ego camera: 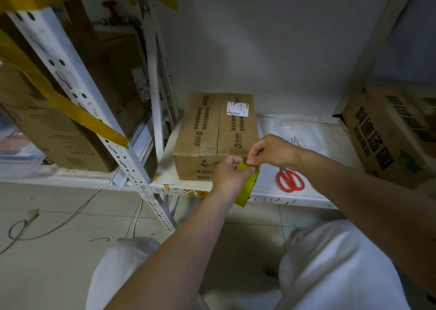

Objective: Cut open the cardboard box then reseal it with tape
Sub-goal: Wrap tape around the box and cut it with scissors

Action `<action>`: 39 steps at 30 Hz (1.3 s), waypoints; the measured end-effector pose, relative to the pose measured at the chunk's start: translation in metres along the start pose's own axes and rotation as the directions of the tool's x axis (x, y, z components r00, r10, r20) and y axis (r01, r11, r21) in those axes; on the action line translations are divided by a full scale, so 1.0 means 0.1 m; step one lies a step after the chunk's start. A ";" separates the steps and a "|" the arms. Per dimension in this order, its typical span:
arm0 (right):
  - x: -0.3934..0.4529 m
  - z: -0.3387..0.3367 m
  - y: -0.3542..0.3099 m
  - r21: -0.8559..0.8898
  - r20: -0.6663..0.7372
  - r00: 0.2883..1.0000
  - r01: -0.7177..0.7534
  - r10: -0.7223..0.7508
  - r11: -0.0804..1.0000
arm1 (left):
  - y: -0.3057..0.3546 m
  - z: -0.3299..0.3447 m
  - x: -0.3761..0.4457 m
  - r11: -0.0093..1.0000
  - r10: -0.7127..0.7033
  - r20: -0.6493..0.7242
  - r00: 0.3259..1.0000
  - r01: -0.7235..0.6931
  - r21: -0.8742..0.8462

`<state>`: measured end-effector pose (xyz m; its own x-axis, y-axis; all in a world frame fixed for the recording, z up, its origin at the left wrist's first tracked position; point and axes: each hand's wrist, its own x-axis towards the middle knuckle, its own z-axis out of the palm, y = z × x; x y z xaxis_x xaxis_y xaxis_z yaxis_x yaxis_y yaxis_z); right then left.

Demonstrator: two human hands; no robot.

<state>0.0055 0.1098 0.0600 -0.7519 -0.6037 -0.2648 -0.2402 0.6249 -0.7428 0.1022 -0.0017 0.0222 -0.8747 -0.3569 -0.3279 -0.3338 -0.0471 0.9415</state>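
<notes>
Two hands meet at the near right corner of the cardboard box (215,130), which sits on a low white shelf (330,132) against the far wall. Our left hand (230,176) is curled around a strip of yellow tape (247,185) that hangs down past the shelf edge, while our right hand (271,150) pinches the strip's top end between thumb and fingertip, just above the box's near edge.

We judge this to be the resealing step. To do it well, we should keep the strip taut and flat, keep the sticky side from folding onto itself, line it up over the centre seam, then press it down from the near face up onto the top.

As for the box, it is brown and printed with dark lettering, with a white label at the far right of its top. Its flaps lie closed and the seam runs near to far. Red-handled scissors (291,181) lie on the shelf to its right.
</notes>
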 end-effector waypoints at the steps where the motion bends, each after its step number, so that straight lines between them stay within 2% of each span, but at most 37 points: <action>1: -0.01 0.00 0.00 0.012 -0.001 1.000 -0.008 0.009 1.000 | 0.01 0.01 -0.01 1.000 0.009 0.001 1.000 -0.009 -0.004; 5: -0.04 -0.02 0.00 0.051 0.032 0.999 -0.038 0.036 0.998 | 0.01 0.05 -0.02 0.999 0.037 0.017 0.999 -0.036 -0.022; 9: -0.05 -0.02 0.01 0.035 0.024 1.000 0.001 -0.002 0.999 | 0.02 0.05 -0.04 0.999 0.036 0.016 0.999 -0.035 -0.029; 13: -0.03 0.02 0.01 -0.153 0.017 0.999 0.044 -0.042 0.987 | 0.06 0.05 -0.06 0.997 0.065 0.028 0.997 -0.064 -0.038; 16: -0.01 0.01 0.00 -0.354 -0.024 0.997 0.061 -0.074 0.933 | 0.08 0.04 -0.07 0.993 0.087 0.116 0.989 -0.077 -0.085; 18: 0.01 -0.03 0.02 -0.413 -0.052 0.994 0.062 -0.092 0.909 | 0.06 0.04 -0.06 0.999 0.039 0.193 0.980 -0.034 -0.030; 21: 0.01 -0.05 0.08 -0.443 -0.071 0.991 0.070 -0.112 0.894 | 0.04 0.04 -0.01 0.994 -0.031 0.219 0.975 0.006 0.113; 23: 0.00 -0.02 0.12 -0.458 -0.077 0.987 0.089 -0.139 0.884 | 0.07 0.08 0.02 0.983 -0.090 0.188 0.978 0.057 0.174; 25: -0.01 0.02 0.11 -0.438 -0.089 0.978 0.130 -0.187 0.890 | 0.07 0.09 0.05 0.964 -0.205 0.100 0.974 0.183 0.193; 28: 0.02 -0.01 0.00 -0.440 -0.046 0.967 0.205 -0.250 0.874 | -0.05 0.09 0.13 0.942 -0.315 0.007 0.949 0.312 0.123; 33: 0.22 -0.30 0.00 -0.422 -0.042 0.992 0.091 -0.120 0.902 | 0.02 0.16 0.21 0.961 -0.273 -0.003 0.962 0.273 0.043; 39: 0.54 -0.35 0.05 -0.473 0.053 0.998 0.064 -0.044 0.879 | 0.02 0.24 0.27 0.952 -0.270 0.002 0.963 0.267 0.148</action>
<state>-0.0575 0.0979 0.0638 -0.7068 -0.6562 -0.2643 -0.5497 0.7446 -0.3786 0.0695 0.0110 0.0132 -0.7525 -0.3290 -0.5705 -0.6036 -0.0017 0.7973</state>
